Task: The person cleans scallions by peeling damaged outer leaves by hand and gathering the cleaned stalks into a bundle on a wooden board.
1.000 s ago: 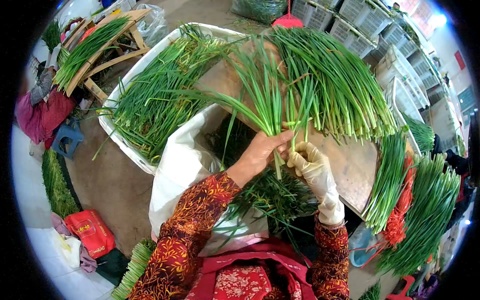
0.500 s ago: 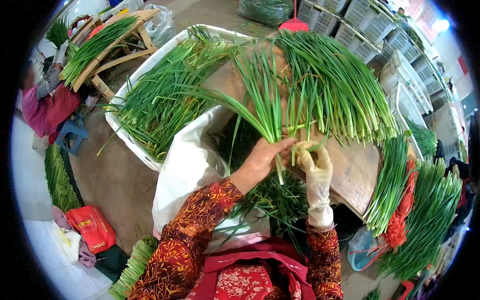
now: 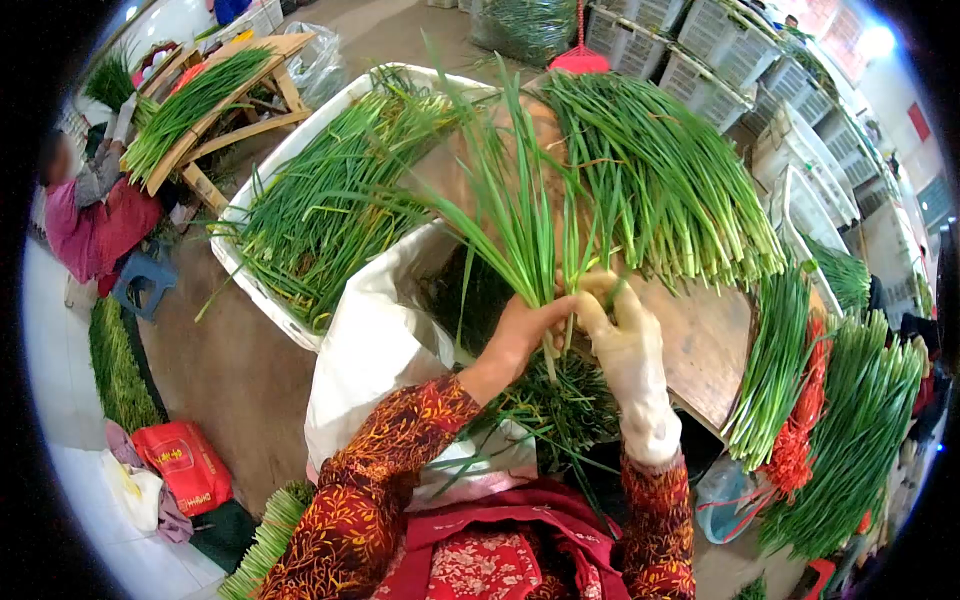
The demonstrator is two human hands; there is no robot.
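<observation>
My bare left hand [image 3: 520, 335] is closed around a small bunch of garlic chives [image 3: 520, 235], leaves fanned upward and pale stem ends poking out below. Beside it, touching near the left thumb, my gloved right hand [image 3: 630, 345] pinches a few chive stalks [image 3: 570, 250]; its fingertips are partly hidden. Behind the hands, a large pile of chives [image 3: 670, 180] lies on a worn board [image 3: 705, 330], stem ends toward me. Under my wrists, a white sack [image 3: 360, 345] hangs open beside dark loose leaves [image 3: 560, 400].
To the left stands a white crate [image 3: 268, 312] full of loose chives. Red ties [image 3: 800, 430] lie between chive bundles [image 3: 850, 450] at right. Another person [image 3: 95, 220] sits at a wooden stand [image 3: 200, 185], far left. Plastic baskets [image 3: 700, 90] are stacked behind.
My right hand has turned and risen, its fingers now against the left thumb. The stalks by it have moved left and join the bunch, which has shifted slightly left.
</observation>
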